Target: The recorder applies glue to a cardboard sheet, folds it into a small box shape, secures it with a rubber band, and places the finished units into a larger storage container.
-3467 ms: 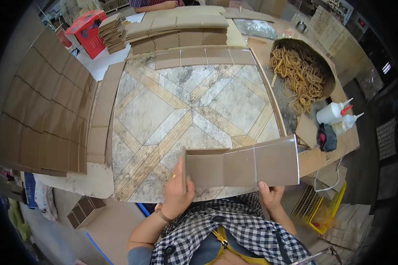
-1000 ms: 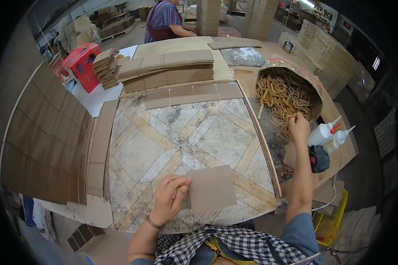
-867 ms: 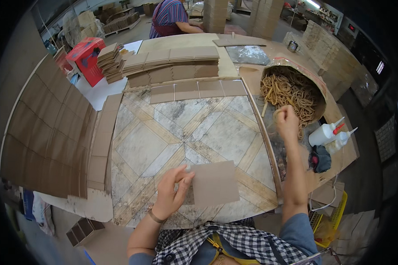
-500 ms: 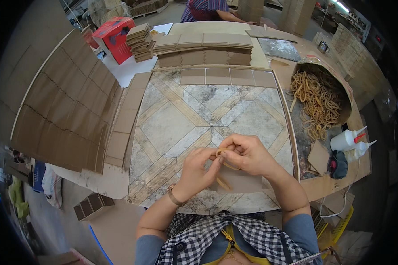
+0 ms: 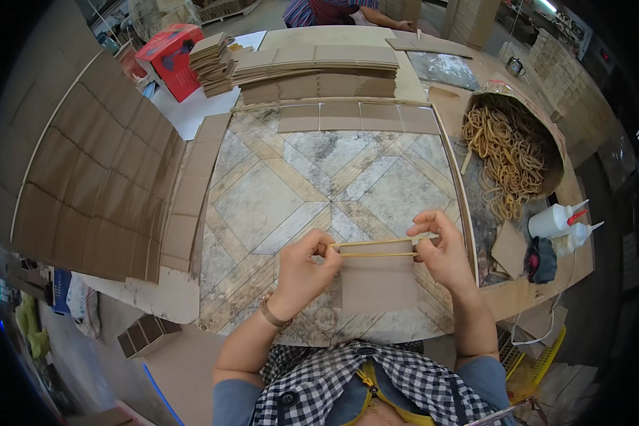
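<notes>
A yellow rubber band (image 5: 376, 243) is stretched sideways between my two hands, its two strands running nearly parallel. My left hand (image 5: 308, 264) pinches one end, and my right hand (image 5: 440, 248) grips the other with thumb and forefinger, its remaining fingers lifted. Just below the band, a flat brown cardboard piece (image 5: 379, 285) lies on the patterned table top (image 5: 263, 206). The band crosses over its far part; whether it touches the cardboard I cannot tell.
A sack (image 5: 557, 153) spilling rubber bands stands at right, beside white squeeze bottles (image 5: 549, 222). Stacked cardboard (image 5: 316, 74) lies along the far edge, near a red box (image 5: 172, 64). A large cardboard grid panel (image 5: 96, 170) leans at left. Another person (image 5: 326, 13) is beyond the table.
My hands, earlier close together over the looped rubber band, have moved apart and drawn it out straight. The view has shifted slightly. The other person's arm has moved.
</notes>
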Available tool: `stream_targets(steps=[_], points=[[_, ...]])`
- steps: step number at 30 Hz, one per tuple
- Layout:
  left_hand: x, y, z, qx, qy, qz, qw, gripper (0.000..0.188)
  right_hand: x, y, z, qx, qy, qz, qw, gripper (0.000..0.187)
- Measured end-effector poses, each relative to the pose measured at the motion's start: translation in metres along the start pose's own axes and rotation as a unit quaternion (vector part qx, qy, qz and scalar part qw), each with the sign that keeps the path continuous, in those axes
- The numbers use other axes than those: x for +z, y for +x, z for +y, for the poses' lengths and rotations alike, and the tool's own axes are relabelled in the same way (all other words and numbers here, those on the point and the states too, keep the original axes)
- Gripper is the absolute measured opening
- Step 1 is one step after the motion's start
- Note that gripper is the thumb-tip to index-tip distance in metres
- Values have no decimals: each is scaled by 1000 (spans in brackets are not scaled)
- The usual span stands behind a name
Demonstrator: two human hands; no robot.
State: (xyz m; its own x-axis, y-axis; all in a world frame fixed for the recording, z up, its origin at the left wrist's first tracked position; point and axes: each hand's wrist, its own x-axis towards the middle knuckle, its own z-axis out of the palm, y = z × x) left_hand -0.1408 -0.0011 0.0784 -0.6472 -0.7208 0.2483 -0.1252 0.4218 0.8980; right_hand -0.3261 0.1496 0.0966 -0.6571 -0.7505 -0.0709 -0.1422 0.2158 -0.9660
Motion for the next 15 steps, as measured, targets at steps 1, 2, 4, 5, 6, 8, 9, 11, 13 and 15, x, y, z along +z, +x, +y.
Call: stream_targets(steps=[1, 2, 4, 5, 6, 8, 9, 11, 13, 15], points=[[2, 0, -7, -5, -11, -4, 1000, 3, 1, -1, 1, 10, 19, -4, 1000, 25], [2, 1, -11, -11, -21, -8, 1000, 2, 1, 0, 2, 21, 39, -9, 999, 25], [-1, 3, -13, -108, -52, -53, 991, 3, -3, 8, 18, 58, 64, -45, 995, 24], [-2, 4, -13, -156, -68, -76, 983, 4, -5, 11, 24, 76, 77, -62, 992, 23], [-2, 7, -16, -179, -106, -96, 973, 6, -8, 15, 27, 103, 81, -79, 988, 22], [-1, 14, -23, -224, -184, -128, 948, 9, -11, 25, 29, 153, 88, -117, 977, 22], [2, 14, -27, -277, -212, -153, 925, 9, -9, 26, 36, 163, 94, -131, 973, 21], [6, 15, -37, -377, -263, -198, 866, 11, -2, 25, 53, 178, 107, -159, 965, 18], [13, 12, -56, -399, -266, -200, 855, 11, 10, 14, 61, 168, 101, -76, 978, 18], [16, 8, -61, -412, -254, -199, 852, 11, 20, 1, 57, 169, 113, -19, 979, 20]])
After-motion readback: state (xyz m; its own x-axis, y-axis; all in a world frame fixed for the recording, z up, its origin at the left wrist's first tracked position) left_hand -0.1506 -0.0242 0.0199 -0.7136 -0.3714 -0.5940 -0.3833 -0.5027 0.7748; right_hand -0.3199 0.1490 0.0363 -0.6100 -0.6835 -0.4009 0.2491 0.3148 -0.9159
